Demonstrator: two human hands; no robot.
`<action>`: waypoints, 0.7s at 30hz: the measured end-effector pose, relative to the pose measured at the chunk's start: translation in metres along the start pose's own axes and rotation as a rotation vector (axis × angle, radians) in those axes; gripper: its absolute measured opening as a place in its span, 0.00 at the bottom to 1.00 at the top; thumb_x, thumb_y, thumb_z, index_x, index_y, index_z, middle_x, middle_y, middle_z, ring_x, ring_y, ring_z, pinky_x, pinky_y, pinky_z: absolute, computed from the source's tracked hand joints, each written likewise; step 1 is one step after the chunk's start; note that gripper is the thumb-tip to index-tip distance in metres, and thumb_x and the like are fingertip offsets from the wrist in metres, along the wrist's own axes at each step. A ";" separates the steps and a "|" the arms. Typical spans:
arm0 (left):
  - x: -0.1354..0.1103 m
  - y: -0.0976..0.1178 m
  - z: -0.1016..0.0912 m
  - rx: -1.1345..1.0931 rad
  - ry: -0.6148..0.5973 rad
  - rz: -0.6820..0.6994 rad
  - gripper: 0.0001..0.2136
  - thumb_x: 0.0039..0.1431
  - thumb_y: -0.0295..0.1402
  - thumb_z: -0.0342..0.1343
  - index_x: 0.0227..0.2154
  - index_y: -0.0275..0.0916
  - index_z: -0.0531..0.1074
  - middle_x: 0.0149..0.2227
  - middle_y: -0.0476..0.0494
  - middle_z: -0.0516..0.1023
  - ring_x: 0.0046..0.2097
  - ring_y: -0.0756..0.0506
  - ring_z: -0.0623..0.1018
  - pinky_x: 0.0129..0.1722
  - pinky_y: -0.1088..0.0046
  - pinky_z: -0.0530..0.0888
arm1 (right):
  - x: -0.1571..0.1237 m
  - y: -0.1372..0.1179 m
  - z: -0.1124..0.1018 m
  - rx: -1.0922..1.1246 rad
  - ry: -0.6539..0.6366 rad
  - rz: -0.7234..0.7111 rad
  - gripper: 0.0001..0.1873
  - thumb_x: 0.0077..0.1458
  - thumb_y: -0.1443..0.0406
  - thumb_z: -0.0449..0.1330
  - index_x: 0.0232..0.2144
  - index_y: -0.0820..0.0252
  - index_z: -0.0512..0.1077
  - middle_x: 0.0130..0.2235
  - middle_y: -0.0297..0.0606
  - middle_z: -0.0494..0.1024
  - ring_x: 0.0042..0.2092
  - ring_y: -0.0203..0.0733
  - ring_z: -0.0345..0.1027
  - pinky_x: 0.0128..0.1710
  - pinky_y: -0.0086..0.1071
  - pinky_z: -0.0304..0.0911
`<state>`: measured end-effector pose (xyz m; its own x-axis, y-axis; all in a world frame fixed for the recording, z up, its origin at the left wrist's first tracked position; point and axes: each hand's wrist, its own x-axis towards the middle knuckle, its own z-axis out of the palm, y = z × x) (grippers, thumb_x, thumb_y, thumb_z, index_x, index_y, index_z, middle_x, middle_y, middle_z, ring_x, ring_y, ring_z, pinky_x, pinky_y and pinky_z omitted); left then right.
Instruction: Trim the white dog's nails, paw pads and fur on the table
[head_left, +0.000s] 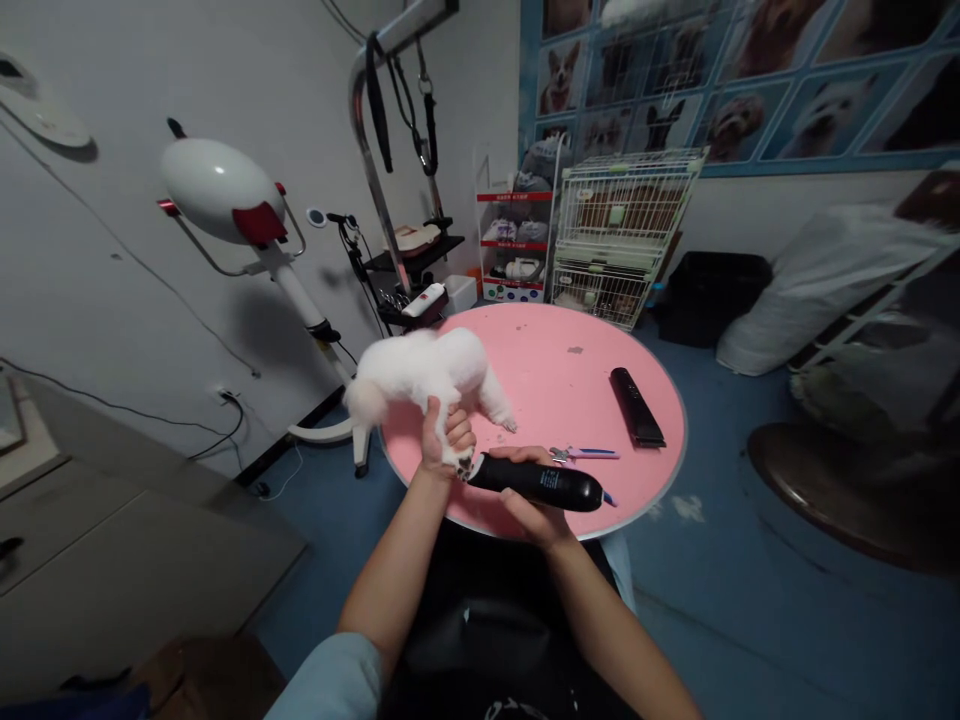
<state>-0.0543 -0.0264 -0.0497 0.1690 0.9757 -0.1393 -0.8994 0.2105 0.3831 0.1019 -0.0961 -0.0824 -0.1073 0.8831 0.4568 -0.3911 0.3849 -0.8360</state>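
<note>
A small white dog (420, 362) stands on the round pink table (540, 340), its head turned off to the left. My left hand (448, 440) is wrapped around one of its legs and holds the paw (463, 466) with the dark pads toward me. In my right hand (536, 505) lies a black hair clipper (551, 482), its head end touching or very close to that paw. Behind the clipper rest purple-handled nail clippers (589, 454). A second black clipper (636, 408) lies farther right on the table.
Small tufts of grey hair (575, 350) dot the tabletop. Left of the table stands a white dryer (225, 190) on a stand. A metal grooming arm (364, 120) with straps rises behind the dog. Wire cages (630, 230) and a shelf rack (517, 240) stand at the back; a brown round stool (825, 490) is at right.
</note>
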 end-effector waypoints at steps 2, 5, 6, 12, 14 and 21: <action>0.000 0.000 -0.002 -0.004 -0.006 -0.003 0.23 0.68 0.50 0.35 0.23 0.38 0.57 0.18 0.60 0.41 0.18 0.57 0.37 0.12 0.84 0.46 | 0.000 -0.001 0.000 0.026 0.011 0.015 0.18 0.53 0.61 0.64 0.44 0.51 0.65 0.49 0.40 0.75 0.53 0.48 0.69 0.56 0.49 0.62; 0.000 0.000 -0.002 -0.009 -0.019 0.006 0.24 0.68 0.50 0.34 0.24 0.38 0.57 0.18 0.60 0.41 0.18 0.57 0.37 0.12 0.84 0.46 | 0.002 0.001 0.000 0.058 0.017 0.056 0.18 0.50 0.59 0.66 0.42 0.52 0.66 0.46 0.39 0.77 0.51 0.49 0.71 0.55 0.49 0.63; 0.000 0.000 -0.002 -0.001 -0.017 0.011 0.24 0.68 0.49 0.33 0.24 0.38 0.57 0.18 0.60 0.40 0.18 0.57 0.36 0.12 0.84 0.45 | 0.003 0.002 0.000 0.070 0.044 0.057 0.18 0.50 0.59 0.66 0.41 0.52 0.66 0.45 0.38 0.77 0.50 0.48 0.71 0.55 0.48 0.64; -0.003 0.001 0.003 0.133 0.027 0.055 0.23 0.69 0.48 0.34 0.23 0.38 0.56 0.19 0.58 0.39 0.21 0.56 0.34 0.13 0.82 0.43 | 0.009 0.009 -0.004 0.084 0.032 0.123 0.19 0.47 0.58 0.66 0.41 0.53 0.66 0.46 0.39 0.78 0.50 0.50 0.72 0.55 0.50 0.63; -0.003 0.001 0.004 0.157 0.045 0.058 0.23 0.69 0.47 0.34 0.23 0.38 0.57 0.19 0.58 0.39 0.21 0.55 0.34 0.13 0.82 0.43 | 0.009 0.009 -0.005 0.061 0.075 0.132 0.19 0.47 0.57 0.66 0.41 0.53 0.66 0.45 0.39 0.79 0.49 0.50 0.73 0.55 0.51 0.64; 0.003 -0.005 0.004 0.107 0.090 0.065 0.21 0.70 0.42 0.38 0.21 0.38 0.56 0.17 0.58 0.42 0.17 0.57 0.40 0.13 0.83 0.46 | 0.001 0.006 0.005 -0.074 0.252 0.087 0.16 0.50 0.61 0.64 0.40 0.53 0.65 0.44 0.38 0.78 0.47 0.47 0.74 0.53 0.48 0.66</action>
<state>-0.0472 -0.0242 -0.0481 0.0702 0.9792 -0.1904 -0.8584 0.1565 0.4885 0.0946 -0.0944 -0.0849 0.0974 0.9489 0.3001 -0.3219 0.3154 -0.8927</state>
